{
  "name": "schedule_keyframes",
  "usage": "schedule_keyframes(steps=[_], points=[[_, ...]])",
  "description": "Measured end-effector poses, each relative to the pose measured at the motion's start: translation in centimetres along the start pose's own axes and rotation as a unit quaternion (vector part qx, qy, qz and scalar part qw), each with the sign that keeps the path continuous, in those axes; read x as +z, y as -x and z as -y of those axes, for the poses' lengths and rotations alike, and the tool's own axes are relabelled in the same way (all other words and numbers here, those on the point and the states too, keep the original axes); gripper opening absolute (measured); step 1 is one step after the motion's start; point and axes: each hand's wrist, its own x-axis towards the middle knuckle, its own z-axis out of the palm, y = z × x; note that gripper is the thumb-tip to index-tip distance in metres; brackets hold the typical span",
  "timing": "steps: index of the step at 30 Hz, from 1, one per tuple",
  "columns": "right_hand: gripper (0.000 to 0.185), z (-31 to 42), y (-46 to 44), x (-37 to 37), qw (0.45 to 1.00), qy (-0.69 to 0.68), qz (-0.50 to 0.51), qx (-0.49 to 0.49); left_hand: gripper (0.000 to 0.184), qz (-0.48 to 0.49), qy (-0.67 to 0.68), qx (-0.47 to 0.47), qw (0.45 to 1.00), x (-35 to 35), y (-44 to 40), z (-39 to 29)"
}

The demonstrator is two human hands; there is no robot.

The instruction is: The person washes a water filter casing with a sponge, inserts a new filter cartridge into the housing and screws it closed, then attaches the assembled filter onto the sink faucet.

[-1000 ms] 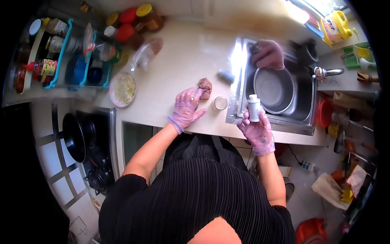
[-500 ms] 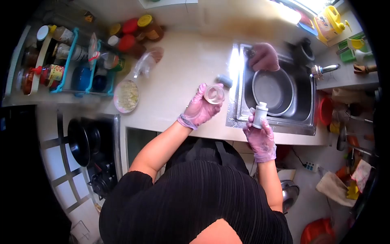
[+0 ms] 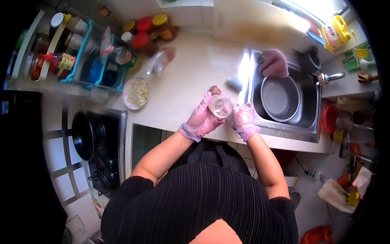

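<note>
Both my hands wear thin pink see-through gloves. My left hand (image 3: 203, 118) is wrapped round a clear round cup (image 3: 222, 106), its open mouth facing up toward me. A small brownish thing (image 3: 215, 90) shows just beyond the left fingertips; its kind is unclear. My right hand (image 3: 243, 120) is close against the cup's right side with its fingers curled together. Whatever those fingers hold is hidden, and the white-grey cylinder with a knob does not show. On the counter (image 3: 191, 61) beyond the hands lies a dark grey cylinder (image 3: 234, 84).
Right of the hands is a steel sink (image 3: 310, 132) with a metal basin (image 3: 300, 101) inside and a pink cloth (image 3: 274, 63) over its far edge. A plate of pale chopped food (image 3: 136, 93) stands left, near jars (image 3: 164, 28) and a bottle rack (image 3: 75, 57). The stove (image 3: 103, 142) is lower left.
My right hand has moved left from the sink's edge to beside the cup, and the white-grey cylinder has dropped out of sight. The brownish thing now shows by my left fingertips. The view has shifted slightly.
</note>
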Motion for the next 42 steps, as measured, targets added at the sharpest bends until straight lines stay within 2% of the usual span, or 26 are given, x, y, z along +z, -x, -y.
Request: schedule_keyframes(steps=[2, 6, 8, 9, 10, 11, 12, 14, 16, 18, 20, 22, 23, 24, 26, 27, 28, 30, 31, 32, 33, 34, 36, 38, 39, 42], points=[[0.042, 0.0, 0.4, -1.3, 0.994, -0.015, -0.101, -0.039, 0.064, 0.015, 0.021, -0.007, 1.000, -0.1, 0.3, -0.2], [0.055, 0.8, 3.9, -7.9, 0.934, -0.190, -0.295, -0.072, 0.064, 0.020, 0.006, -0.016, 1.000, -0.6, 0.8, -0.7], [0.057, 1.4, 5.7, -10.5, 0.919, -0.248, -0.281, -0.122, 0.063, -0.042, -0.008, -0.025, 0.999, 0.1, 1.0, -0.8], [0.057, 1.8, 6.1, -11.3, 0.932, -0.219, -0.248, -0.149, 0.063, -0.039, -0.008, -0.032, 0.999, -0.2, 0.9, -0.9], [0.058, 2.3, 6.3, -12.3, 0.943, -0.188, -0.214, -0.174, 0.060, 0.019, -0.065, -0.047, 0.997, -0.8, 0.7, -0.9], [0.059, 2.8, 6.5, -13.6, 0.960, -0.180, -0.145, -0.157, 0.058, 0.078, -0.121, -0.062, 0.988, -0.6, 0.4, -0.9], [0.059, 3.0, 6.2, -14.0, 0.962, -0.177, -0.148, -0.149, 0.058, 0.083, -0.121, -0.069, 0.987, -0.4, 0.3, -0.5], [0.061, 3.1, 5.4, -14.7, 0.970, -0.205, -0.044, -0.120, 0.051, 0.026, -0.298, -0.031, 0.954, 1.3, 0.7, 0.1], [0.059, 3.0, 5.5, -14.2, 0.969, -0.222, -0.034, -0.106, 0.048, 0.038, -0.311, -0.006, 0.950, 1.8, 0.1, -0.3], [0.055, 2.6, 5.7, -11.6, 0.922, -0.354, -0.079, -0.131, 0.052, 0.076, -0.512, 0.151, 0.843, 3.9, -0.1, -0.5], [0.050, 1.9, 6.3, -11.7, 0.891, -0.443, 0.079, -0.060, 0.058, 0.062, -0.521, 0.127, 0.842, 4.1, -0.1, -0.9], [0.046, 2.0, 6.9, -12.2, 0.717, -0.663, 0.213, 0.023, 0.064, 0.049, -0.542, 0.088, 0.834, 4.8, 0.3, -0.8], [0.047, 2.6, 7.0, -12.3, 0.672, -0.710, 0.205, 0.042, 0.068, 0.031, -0.596, 0.104, 0.796, 5.8, 0.6, -1.1], [0.047, 2.6, 7.4, -12.0, 0.675, -0.706, 0.209, 0.046, 0.068, 0.030, -0.590, 0.107, 0.800, 5.7, 0.4, -1.2], [0.051, 2.3, 8.1, -10.5, 0.508, -0.844, 0.170, 0.034, 0.067, 0.094, -0.691, 0.183, 0.693, 5.4, -0.1, -1.4], [0.052, 3.0, 8.3, -9.9, 0.466, -0.872, 0.141, 0.052, 0.061, 0.115, -0.666, 0.211, 0.706, 4.9, -0.4, -1.1], [0.053, 3.4, 8.5, -9.4, 0.396, -0.909, 0.125, 0.033, 0.061, 0.111, -0.659, 0.217, 0.711, 5.2, -0.3, -1.3], [0.054, 3.9, 8.4, -7.1, 0.267, -0.960, 0.061, -0.057, 0.057, 0.141, -0.628, 0.137, 0.753, 6.0, -0.3, -2.1], [0.054, 4.7, 8.1, -7.4, 0.234, -0.971, 0.032, -0.037, 0.056, 0.148, -0.667, 0.185, 0.706, 5.9, -0.5, -2.3], [0.054, 4.9, 8.1, -7.3, 0.243, -0.969, 0.040, -0.031, 0.056, 0.142, -0.660, 0.192, 0.713, 5.9, -0.5, -2.5], [0.054, 4.9, 8.2, -6.8, 0.227, -0.973, 0.042, -0.028, 0.057, 0.168, -0.685, 0.225, 0.672, 6.0, -0.5, -2.6], [0.052, 4.9, 8.4, -6.6, 0.263, -0.963, 0.054, -0.032, 0.057, 0.191, -0.709, 0.257, 0.628, 6.2, -0.4, -2.8], [0.051, 4.7, 8.9, -6.2, 0.335, -0.938, 0.077, -0.044, 0.060, 0.192, -0.695, 0.226, 0.655, 6.3, -0.2, -3.0], [0.051, 4.6, 8.5, -7.8, 0.425, -0.897, 0.120, -0.012, 0.060, 0.198, -0.716, 0.206, 0.637, 6.2, -0.1, -3.1], [0.051, 4.5, 8.3, -7.9, 0.427, -0.896, 0.122, -0.009, 0.060, 0.200, -0.723, 0.222, 0.623, 5.9, -0.2, -3.0], [0.051, 4.4, 8.1, -7.7, 0.432, -0.889, 0.138, -0.063, 0.060, 0.202, -0.689, 0.266, 0.643, 5.8, -0.4, -2.9]])
